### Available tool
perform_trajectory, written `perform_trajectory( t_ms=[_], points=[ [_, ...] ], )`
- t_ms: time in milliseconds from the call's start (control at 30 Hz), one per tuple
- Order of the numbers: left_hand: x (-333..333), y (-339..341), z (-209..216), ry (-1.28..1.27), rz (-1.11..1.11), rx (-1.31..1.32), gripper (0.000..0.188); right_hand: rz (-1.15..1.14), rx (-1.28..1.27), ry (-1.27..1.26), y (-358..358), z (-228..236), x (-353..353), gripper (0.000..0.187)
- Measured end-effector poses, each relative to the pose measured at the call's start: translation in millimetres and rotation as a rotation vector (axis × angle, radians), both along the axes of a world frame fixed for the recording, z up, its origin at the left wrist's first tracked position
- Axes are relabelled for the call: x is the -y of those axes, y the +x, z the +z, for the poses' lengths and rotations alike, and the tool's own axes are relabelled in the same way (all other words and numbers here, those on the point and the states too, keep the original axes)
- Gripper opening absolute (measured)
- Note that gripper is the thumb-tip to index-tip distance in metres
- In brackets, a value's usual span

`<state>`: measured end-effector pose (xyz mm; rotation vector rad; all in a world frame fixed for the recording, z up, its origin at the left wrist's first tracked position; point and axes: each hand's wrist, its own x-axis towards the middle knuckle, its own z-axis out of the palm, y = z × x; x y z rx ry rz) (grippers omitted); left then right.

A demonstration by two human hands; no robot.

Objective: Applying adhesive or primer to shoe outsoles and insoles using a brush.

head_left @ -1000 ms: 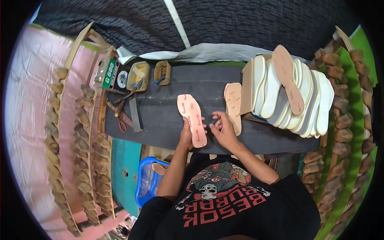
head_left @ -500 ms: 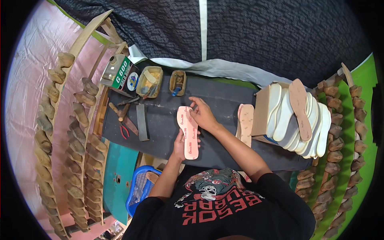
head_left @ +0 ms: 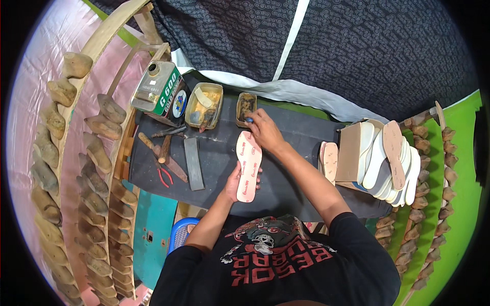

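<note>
A pale pink shoe insole (head_left: 248, 168) with red printing lies upright along my left hand (head_left: 235, 182), whose thumb rests on its edge with the fingers behind it. At the far end of the insole, my right hand (head_left: 266, 133) has its fingertips closed on a blue-ended tool (head_left: 249, 120), mostly hidden by the hand. This tool sits at the near edge of a small tub (head_left: 240, 108) with dark, crusted contents. Beside it stands a larger plastic tub (head_left: 220, 108) holding yellowish residue and a few scrapers.
A metal can (head_left: 159, 87), pliers (head_left: 164, 176), a hammer (head_left: 166, 148) and a grey sharpening-stone-like bar (head_left: 194, 163) occupy the table's left. At right are pink insoles (head_left: 329, 162) and a cardboard box (head_left: 352, 153) with many white insoles (head_left: 380, 158). Racks of wooden shoe lasts (head_left: 97, 153) flank both sides.
My right hand has left the insole's upper end and moved up to the small tub, closing on the blue-ended tool. My left hand still holds the insole. The view has shifted slightly.
</note>
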<state>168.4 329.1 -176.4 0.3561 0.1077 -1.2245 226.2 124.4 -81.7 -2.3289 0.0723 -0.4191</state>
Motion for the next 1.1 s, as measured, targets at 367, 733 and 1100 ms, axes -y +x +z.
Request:
perform_trajectory(
  t_ms=[367,733,1100],
  points=[
    [-7,24,-17,-0.117,-0.005,-0.091,0.062,-0.353,0.109,0.682,14,-17,25,0.022],
    [-4,19,-12,-0.188,-0.025,-0.097,0.062,-0.337,0.099,0.907,-3,-7,33,0.021],
    [4,18,1,-0.126,-0.209,0.092,0.083,-0.086,-0.024,0.168,-55,57,46,0.016]
  ],
)
